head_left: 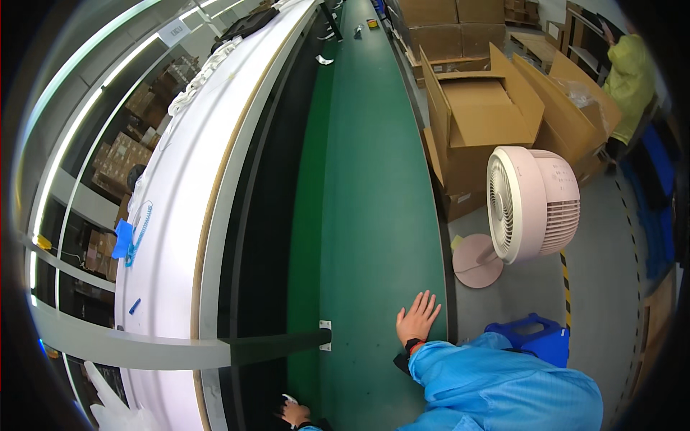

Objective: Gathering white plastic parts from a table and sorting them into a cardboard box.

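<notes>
My right hand (417,318) lies flat with its fingers spread on the green conveyor belt (366,179), close to the belt's right edge. It holds nothing. A dark wristband and a blue sleeve (496,381) follow behind it. My left hand (291,411) shows only partly at the bottom edge, beside the dark gap left of the belt. Its fingers look curled, and a small white spot sits at its top. Whether it grips anything I cannot tell.
A pink fan (532,205) stands on the floor right of the belt, with open cardboard boxes (481,108) behind it and a blue plastic crate (535,337) near my sleeve. A white shelf (180,179) runs along the left. A person in a yellow-green coat (632,79) stands far right.
</notes>
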`<move>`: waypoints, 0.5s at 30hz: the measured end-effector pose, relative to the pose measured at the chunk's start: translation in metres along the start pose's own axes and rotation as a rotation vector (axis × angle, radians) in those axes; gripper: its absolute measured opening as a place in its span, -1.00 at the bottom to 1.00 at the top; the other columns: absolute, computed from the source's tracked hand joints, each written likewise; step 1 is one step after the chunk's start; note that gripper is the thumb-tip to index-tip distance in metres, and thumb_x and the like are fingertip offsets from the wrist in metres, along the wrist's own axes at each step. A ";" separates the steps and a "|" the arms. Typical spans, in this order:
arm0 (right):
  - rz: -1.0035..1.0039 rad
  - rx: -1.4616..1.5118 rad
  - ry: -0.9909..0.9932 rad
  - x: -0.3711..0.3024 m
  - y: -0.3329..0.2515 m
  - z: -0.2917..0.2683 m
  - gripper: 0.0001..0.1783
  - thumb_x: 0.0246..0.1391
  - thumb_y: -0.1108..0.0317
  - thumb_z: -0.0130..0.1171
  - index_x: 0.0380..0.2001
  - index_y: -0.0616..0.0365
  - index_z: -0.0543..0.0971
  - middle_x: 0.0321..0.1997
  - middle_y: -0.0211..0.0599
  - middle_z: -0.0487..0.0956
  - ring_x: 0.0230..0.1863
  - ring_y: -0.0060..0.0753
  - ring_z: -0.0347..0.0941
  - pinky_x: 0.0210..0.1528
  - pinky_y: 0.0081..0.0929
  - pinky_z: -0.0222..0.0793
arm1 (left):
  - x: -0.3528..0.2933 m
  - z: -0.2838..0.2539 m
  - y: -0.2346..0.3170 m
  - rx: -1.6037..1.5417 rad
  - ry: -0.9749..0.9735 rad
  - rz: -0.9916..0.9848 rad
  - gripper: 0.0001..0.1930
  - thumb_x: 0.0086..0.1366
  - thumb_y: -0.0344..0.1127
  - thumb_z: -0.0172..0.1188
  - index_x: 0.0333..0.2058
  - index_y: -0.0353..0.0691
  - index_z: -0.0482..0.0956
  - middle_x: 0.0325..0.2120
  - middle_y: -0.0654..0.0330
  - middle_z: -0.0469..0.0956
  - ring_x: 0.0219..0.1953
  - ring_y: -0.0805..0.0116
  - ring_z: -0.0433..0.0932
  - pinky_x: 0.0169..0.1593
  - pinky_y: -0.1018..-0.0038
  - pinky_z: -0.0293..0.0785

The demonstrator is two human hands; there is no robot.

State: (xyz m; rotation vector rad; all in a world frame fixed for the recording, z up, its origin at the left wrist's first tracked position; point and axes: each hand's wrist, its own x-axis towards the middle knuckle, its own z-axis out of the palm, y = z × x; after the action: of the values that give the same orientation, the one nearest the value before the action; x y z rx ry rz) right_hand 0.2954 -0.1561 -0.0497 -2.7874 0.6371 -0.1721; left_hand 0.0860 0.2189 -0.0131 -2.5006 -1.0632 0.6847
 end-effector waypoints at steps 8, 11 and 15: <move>0.007 -0.020 0.029 0.003 -0.001 -0.006 -0.25 0.05 0.05 0.00 0.21 0.34 0.21 0.36 0.00 0.08 0.41 0.03 -0.13 0.40 0.13 -0.32 | -0.066 -0.010 0.007 -0.203 0.495 0.112 -0.43 0.16 -0.05 0.02 -0.03 -0.46 0.43 -0.24 -0.12 0.53 -0.14 0.02 0.50 -0.02 0.16 0.42; -0.008 -0.027 0.033 0.000 -0.003 -0.002 -0.26 0.05 0.05 -0.01 0.21 0.34 0.22 0.36 0.00 0.09 0.40 0.04 -0.13 0.40 0.14 -0.33 | -0.078 0.006 0.015 -0.238 0.275 0.041 -0.55 0.21 -0.07 0.01 -0.13 -0.38 0.47 -0.29 -0.04 0.55 -0.14 0.09 0.49 -0.01 0.23 0.39; -0.011 -0.011 0.022 -0.002 0.000 -0.001 -0.26 0.05 0.04 -0.02 0.20 0.33 0.23 0.36 0.00 0.09 0.40 0.05 -0.13 0.39 0.16 -0.34 | -0.104 0.016 0.030 -0.354 0.203 0.018 -0.55 0.21 -0.06 0.00 -0.13 -0.37 0.48 -0.26 -0.09 0.53 -0.11 0.03 0.47 -0.01 0.19 0.37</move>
State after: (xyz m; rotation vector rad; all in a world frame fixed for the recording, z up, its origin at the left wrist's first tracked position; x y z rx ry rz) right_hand 0.2933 -0.1551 -0.0485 -2.8035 0.6296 -0.2025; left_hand 0.0314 0.1240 -0.0096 -2.8032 -1.1710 0.2528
